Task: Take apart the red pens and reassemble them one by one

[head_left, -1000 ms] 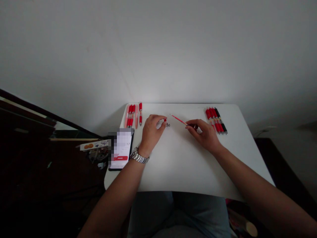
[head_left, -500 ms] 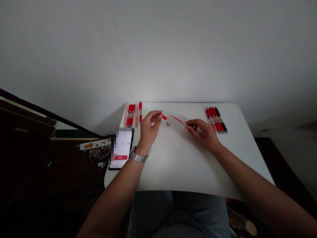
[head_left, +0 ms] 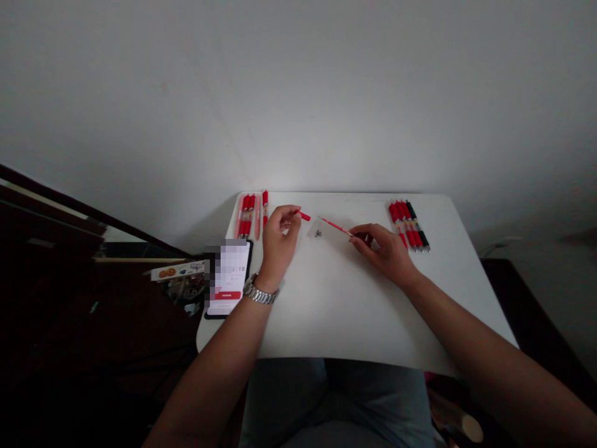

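Note:
Between thumb and fingers, my left hand (head_left: 281, 236) pinches a short red pen barrel (head_left: 303, 216), partly hidden by the fingertips. A thin red pen refill (head_left: 334, 225) is gripped near its pale rear end by my right hand (head_left: 380, 249), its fine tip pointing left toward the barrel. The two pieces are apart. Below the gap between them, a few small metallic pen parts (head_left: 318, 234) lie on the white table (head_left: 345, 298).
Several red and pink pens (head_left: 247, 214) lie at the table's back left. Several red pens and a black one (head_left: 405, 224) lie side by side at the right. A phone (head_left: 227, 280) rests by my left wrist. The wall (head_left: 326, 112) rises behind the table.
My left hand has drawn slightly left and away with the red barrel, widening the gap to the refill. My right hand has hardly moved.

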`<action>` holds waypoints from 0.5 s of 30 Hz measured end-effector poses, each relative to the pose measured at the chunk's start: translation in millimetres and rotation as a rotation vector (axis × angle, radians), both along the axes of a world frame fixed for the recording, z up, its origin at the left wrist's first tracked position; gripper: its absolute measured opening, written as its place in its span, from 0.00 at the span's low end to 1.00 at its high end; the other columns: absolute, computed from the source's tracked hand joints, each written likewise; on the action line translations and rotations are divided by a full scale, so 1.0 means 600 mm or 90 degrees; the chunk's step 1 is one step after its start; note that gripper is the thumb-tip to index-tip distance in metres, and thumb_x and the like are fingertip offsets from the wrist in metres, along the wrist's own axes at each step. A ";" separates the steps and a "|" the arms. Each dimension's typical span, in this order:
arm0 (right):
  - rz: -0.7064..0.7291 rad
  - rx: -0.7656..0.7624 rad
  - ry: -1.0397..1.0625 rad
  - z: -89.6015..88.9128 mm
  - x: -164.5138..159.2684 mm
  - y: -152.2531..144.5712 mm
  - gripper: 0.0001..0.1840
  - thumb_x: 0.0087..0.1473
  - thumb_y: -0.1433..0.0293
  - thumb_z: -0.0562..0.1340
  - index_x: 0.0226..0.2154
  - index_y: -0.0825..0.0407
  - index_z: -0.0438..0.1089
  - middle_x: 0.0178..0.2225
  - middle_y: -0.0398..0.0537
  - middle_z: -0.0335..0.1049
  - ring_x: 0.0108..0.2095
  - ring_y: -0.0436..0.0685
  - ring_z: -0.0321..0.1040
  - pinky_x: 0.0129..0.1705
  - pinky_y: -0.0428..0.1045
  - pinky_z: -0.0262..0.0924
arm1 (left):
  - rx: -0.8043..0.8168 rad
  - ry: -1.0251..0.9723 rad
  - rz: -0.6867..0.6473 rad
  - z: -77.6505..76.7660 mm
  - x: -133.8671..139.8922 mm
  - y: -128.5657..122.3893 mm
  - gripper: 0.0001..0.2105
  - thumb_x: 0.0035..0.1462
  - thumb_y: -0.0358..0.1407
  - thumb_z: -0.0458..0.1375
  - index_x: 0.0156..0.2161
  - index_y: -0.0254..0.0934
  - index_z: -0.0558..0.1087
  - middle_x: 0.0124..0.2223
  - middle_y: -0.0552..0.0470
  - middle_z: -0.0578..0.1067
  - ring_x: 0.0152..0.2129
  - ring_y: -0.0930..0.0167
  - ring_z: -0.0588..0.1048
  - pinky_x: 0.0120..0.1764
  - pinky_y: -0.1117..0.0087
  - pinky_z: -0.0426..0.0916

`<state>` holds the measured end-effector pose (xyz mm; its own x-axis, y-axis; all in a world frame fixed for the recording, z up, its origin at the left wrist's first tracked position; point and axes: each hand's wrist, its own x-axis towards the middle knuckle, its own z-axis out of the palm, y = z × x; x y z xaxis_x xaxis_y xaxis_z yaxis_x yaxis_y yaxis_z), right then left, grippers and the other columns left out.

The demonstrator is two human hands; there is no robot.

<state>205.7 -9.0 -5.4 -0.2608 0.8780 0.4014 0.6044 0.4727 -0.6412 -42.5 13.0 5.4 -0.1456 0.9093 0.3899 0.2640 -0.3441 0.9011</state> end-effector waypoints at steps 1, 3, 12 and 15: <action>-0.004 0.004 -0.001 0.000 0.000 0.000 0.12 0.64 0.60 0.61 0.43 0.50 0.74 0.32 0.49 0.75 0.31 0.56 0.70 0.33 0.52 0.66 | 0.011 0.043 0.013 0.000 -0.001 0.000 0.06 0.64 0.34 0.59 0.45 0.39 0.75 0.46 0.48 0.78 0.41 0.69 0.77 0.46 0.66 0.72; -0.008 0.008 -0.003 -0.001 -0.001 0.001 0.13 0.64 0.59 0.61 0.43 0.50 0.74 0.32 0.48 0.75 0.31 0.56 0.70 0.33 0.52 0.66 | 0.030 0.136 0.035 -0.002 -0.003 -0.001 0.08 0.62 0.30 0.58 0.46 0.40 0.75 0.45 0.48 0.78 0.40 0.68 0.76 0.46 0.64 0.71; -0.016 0.020 0.012 0.001 -0.002 0.000 0.11 0.63 0.60 0.62 0.43 0.50 0.74 0.32 0.48 0.75 0.30 0.55 0.70 0.33 0.51 0.67 | 0.045 0.339 0.032 -0.017 -0.010 0.002 0.11 0.60 0.27 0.58 0.46 0.41 0.75 0.42 0.49 0.77 0.38 0.65 0.75 0.45 0.62 0.70; -0.017 0.017 0.014 0.002 -0.002 -0.001 0.11 0.63 0.62 0.62 0.43 0.50 0.74 0.32 0.48 0.75 0.30 0.55 0.70 0.33 0.51 0.67 | 0.049 0.348 0.030 -0.018 -0.012 0.002 0.12 0.60 0.27 0.58 0.47 0.42 0.75 0.41 0.49 0.77 0.37 0.65 0.75 0.45 0.62 0.69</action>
